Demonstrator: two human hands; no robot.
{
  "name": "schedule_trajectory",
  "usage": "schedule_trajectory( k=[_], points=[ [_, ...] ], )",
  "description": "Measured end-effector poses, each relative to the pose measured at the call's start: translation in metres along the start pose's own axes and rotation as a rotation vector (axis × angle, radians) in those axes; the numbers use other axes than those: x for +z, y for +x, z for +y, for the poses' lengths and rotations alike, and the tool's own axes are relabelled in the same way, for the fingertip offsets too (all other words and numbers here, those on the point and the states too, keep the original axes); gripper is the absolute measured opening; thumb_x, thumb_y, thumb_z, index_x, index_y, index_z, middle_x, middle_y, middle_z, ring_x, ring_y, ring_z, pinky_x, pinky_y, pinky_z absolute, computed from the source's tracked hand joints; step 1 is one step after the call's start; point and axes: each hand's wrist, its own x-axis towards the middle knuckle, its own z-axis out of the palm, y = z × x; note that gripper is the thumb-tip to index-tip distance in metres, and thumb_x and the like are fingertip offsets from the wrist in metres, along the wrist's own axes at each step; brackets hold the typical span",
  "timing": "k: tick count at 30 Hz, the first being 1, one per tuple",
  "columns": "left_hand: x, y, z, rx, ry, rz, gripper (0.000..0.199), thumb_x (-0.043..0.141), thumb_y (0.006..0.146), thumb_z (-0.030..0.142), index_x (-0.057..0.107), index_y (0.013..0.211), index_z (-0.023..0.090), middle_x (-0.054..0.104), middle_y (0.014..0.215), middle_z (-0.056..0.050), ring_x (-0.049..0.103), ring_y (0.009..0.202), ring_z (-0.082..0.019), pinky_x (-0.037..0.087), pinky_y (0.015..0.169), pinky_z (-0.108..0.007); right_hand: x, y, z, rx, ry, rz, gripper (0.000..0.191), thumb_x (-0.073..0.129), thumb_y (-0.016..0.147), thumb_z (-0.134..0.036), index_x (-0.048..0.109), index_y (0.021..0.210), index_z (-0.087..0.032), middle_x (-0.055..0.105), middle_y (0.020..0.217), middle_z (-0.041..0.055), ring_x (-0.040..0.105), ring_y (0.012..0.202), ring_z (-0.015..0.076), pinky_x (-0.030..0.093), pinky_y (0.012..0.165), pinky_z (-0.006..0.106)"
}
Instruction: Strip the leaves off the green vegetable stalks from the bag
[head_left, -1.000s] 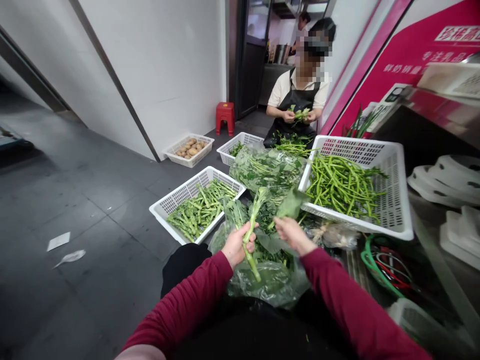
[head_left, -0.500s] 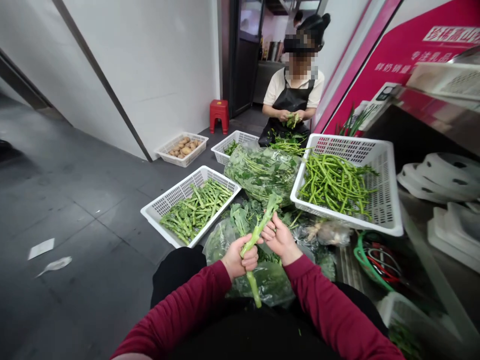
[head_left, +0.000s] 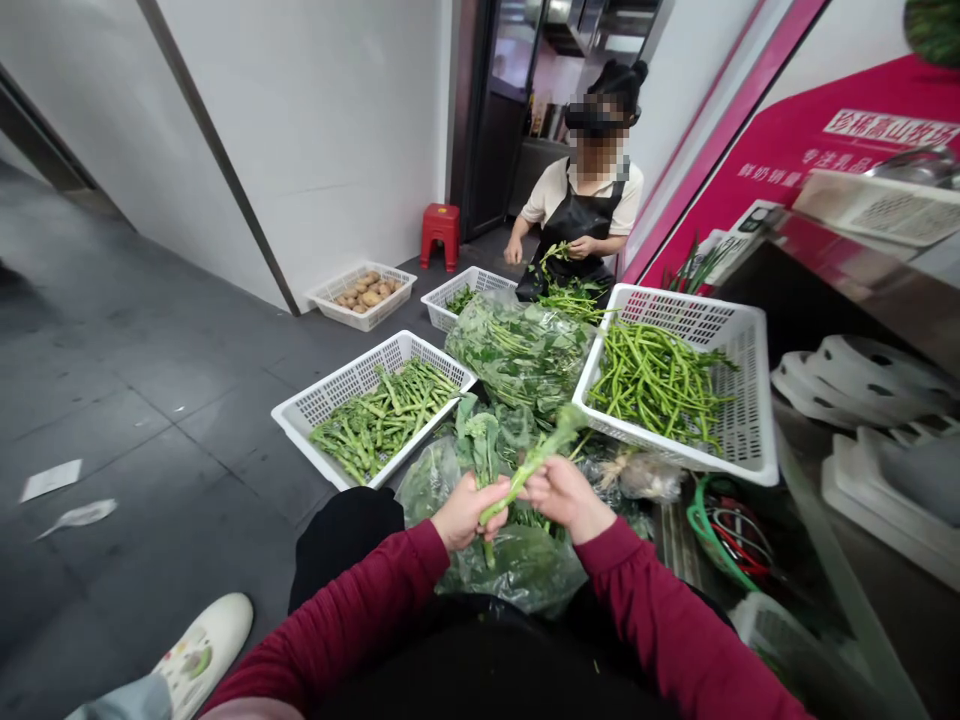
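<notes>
My left hand (head_left: 471, 512) is closed around a leafy broccoli shoot (head_left: 480, 450), whose stem end pokes out below the fingers. A thick, pale green broccoli stalk (head_left: 534, 462) slants up to the right from my left thumb, its upper end blurred. My right hand (head_left: 568, 497) is closed beside the stalk's middle, fingertips pinched at it and partly hidden. Beneath both hands lies an open clear plastic bag (head_left: 517, 572) with leafy greens in it.
A white basket of cut stalks (head_left: 296, 415) stands left, a basket of long green stems (head_left: 759, 400) right. Beyond are a bagged heap of greens (head_left: 521, 350), a potato basket (head_left: 322, 297), a red stool (head_left: 440, 235) and a seated co-worker (head_left: 581, 205). A shoe (head_left: 210, 640) shows lower left.
The stalk's long lower end no longer hangs below my left hand; a thinner stem shows there. The stalk tilts more to the right. The co-worker's hands have moved apart, and a shoe has appeared.
</notes>
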Motion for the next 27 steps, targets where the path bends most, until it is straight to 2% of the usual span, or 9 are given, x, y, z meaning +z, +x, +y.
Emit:
schedule_trajectory(
  k=[2,5,8,12,14,17,21,23,27],
  points=[
    [0.0,0.001,0.006,0.03,0.034,0.02,0.033,0.054,0.073,0.043,0.056,0.071,0.01,0.037,0.032,0.006,0.028,0.026,-0.004,0.023,0.03,-0.018,0.0,0.005,0.017,0.094,-0.072,0.019,0.021,0.052,0.07,-0.019,0.034,0.058,-0.019,0.026,0.042,-0.0086,0.014,0.034,0.0038,0.012,0.033,0.015],
    [-0.003,0.005,0.012,0.04,-0.022,0.047,0.033,0.052,0.075,0.043,0.056,0.073,0.011,0.037,0.033,0.007,0.025,0.026,-0.003,0.022,0.03,-0.017,-0.01,0.022,0.018,0.004,-0.211,0.215,0.022,0.054,0.072,-0.024,0.035,0.062,-0.019,0.025,0.043,-0.0103,0.016,0.034,0.0029,0.014,0.032,0.014],
    [-0.008,0.009,0.011,0.007,-0.079,0.076,0.036,0.049,0.076,0.044,0.058,0.087,0.011,0.037,0.035,0.008,0.022,0.026,-0.003,0.022,0.03,-0.017,-0.034,0.045,-0.019,-0.09,-0.328,0.415,0.028,0.055,0.074,-0.03,0.033,0.06,-0.02,0.023,0.041,-0.0114,0.017,0.032,0.0023,0.012,0.031,0.014],
    [-0.013,0.013,0.006,-0.027,-0.144,0.117,0.039,0.049,0.076,0.044,0.058,0.093,0.01,0.036,0.034,0.009,0.021,0.026,-0.003,0.023,0.03,-0.017,-0.06,0.057,-0.061,-0.071,-0.409,0.502,0.032,0.063,0.068,-0.039,0.039,0.062,-0.018,0.023,0.038,-0.012,0.014,0.03,0.0018,0.003,0.031,0.017],
    [-0.015,0.015,0.003,-0.034,-0.172,0.137,0.04,0.048,0.076,0.045,0.058,0.094,0.01,0.035,0.033,0.009,0.021,0.025,-0.004,0.023,0.029,-0.017,-0.057,0.051,-0.06,-0.139,-0.408,0.468,0.033,0.063,0.068,-0.043,0.044,0.067,-0.016,0.022,0.04,-0.0123,0.014,0.031,0.0017,0.004,0.032,0.017],
    [-0.015,0.015,-0.001,-0.049,-0.168,0.145,0.041,0.049,0.076,0.045,0.058,0.093,0.009,0.036,0.033,0.009,0.023,0.025,-0.004,0.023,0.029,-0.018,-0.033,0.033,-0.043,-0.418,-0.283,0.27,0.031,0.056,0.073,-0.047,0.045,0.077,-0.018,0.027,0.048,-0.0104,0.016,0.035,0.002,0.011,0.033,0.015],
    [-0.01,0.012,-0.004,-0.065,-0.11,0.139,0.042,0.05,0.074,0.047,0.058,0.091,0.009,0.037,0.034,0.009,0.024,0.025,-0.004,0.024,0.029,-0.017,-0.004,0.015,-0.028,-0.649,-0.031,0.17,0.03,0.06,0.074,-0.036,0.036,0.069,-0.02,0.026,0.051,-0.0097,0.018,0.037,0.0025,0.015,0.033,0.013],
    [-0.007,0.01,-0.004,-0.042,-0.057,0.154,0.042,0.051,0.074,0.048,0.058,0.09,0.01,0.038,0.034,0.009,0.024,0.025,-0.003,0.025,0.029,-0.017,0.001,0.012,-0.023,-0.577,0.126,0.127,0.031,0.06,0.074,-0.031,0.034,0.065,-0.019,0.024,0.051,-0.0095,0.017,0.037,0.0025,0.017,0.033,0.013],
    [-0.003,0.006,0.0,0.056,0.164,0.23,0.039,0.052,0.072,0.05,0.055,0.066,0.011,0.039,0.033,0.006,0.029,0.026,-0.004,0.023,0.029,-0.017,0.007,0.011,0.001,-0.185,0.261,0.038,0.027,0.053,0.075,-0.023,0.032,0.058,-0.018,0.026,0.048,-0.0087,0.015,0.035,0.002,0.015,0.032,0.014]
  ],
)
